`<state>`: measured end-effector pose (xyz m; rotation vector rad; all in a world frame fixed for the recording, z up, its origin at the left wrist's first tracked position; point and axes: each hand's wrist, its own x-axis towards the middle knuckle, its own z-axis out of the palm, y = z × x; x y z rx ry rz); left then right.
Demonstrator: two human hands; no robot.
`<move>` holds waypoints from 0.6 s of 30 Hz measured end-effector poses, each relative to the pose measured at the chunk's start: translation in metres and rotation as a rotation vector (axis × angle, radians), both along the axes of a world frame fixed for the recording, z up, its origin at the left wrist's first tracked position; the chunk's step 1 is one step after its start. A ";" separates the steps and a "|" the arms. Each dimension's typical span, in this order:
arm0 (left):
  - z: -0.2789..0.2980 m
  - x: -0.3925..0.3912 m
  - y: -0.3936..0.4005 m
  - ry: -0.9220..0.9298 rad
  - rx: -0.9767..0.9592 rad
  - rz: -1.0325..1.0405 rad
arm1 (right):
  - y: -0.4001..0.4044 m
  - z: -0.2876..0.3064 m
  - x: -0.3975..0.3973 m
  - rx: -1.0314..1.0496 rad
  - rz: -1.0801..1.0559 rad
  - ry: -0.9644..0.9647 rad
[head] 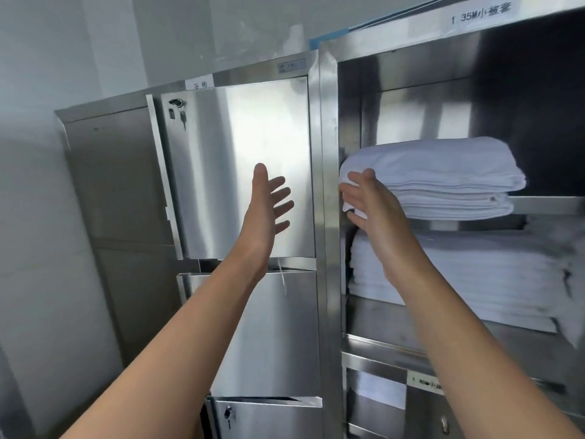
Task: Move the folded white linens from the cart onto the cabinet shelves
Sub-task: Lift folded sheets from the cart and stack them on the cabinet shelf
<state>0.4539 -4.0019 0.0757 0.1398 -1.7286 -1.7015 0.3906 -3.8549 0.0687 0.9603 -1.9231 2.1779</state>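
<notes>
A stack of folded white linens [443,175] lies on the upper shelf [544,205] of the open steel cabinet. My right hand [368,204] rests with straight fingers against the stack's front left corner. My left hand [269,204] is raised with its fingers spread in front of a shut steel door, holding nothing and apart from the linens. A taller pile of folded white linens [459,274] fills the shelf below. The cart is out of view.
A shut steel cabinet door [240,160] with a lock and key stands left of the open cabinet. The cabinet's vertical steel frame [329,185] lies between my hands. Lower doors and drawers sit beneath, and a grey wall is at the far left.
</notes>
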 end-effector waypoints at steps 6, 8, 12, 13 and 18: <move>0.014 -0.056 0.033 0.020 -0.047 -0.116 | 0.039 0.003 -0.040 0.002 -0.124 0.036; 0.014 -0.074 0.039 0.043 -0.052 -0.156 | 0.048 0.004 -0.052 0.009 -0.175 0.035; 0.018 -0.108 0.039 0.078 -0.038 -0.219 | 0.060 0.006 -0.075 0.036 -0.270 0.044; 0.020 -0.118 0.037 0.087 -0.039 -0.227 | 0.062 0.008 -0.079 0.039 -0.295 0.050; 0.037 -0.171 0.029 0.115 -0.104 -0.275 | 0.068 0.026 -0.106 0.062 -0.447 0.110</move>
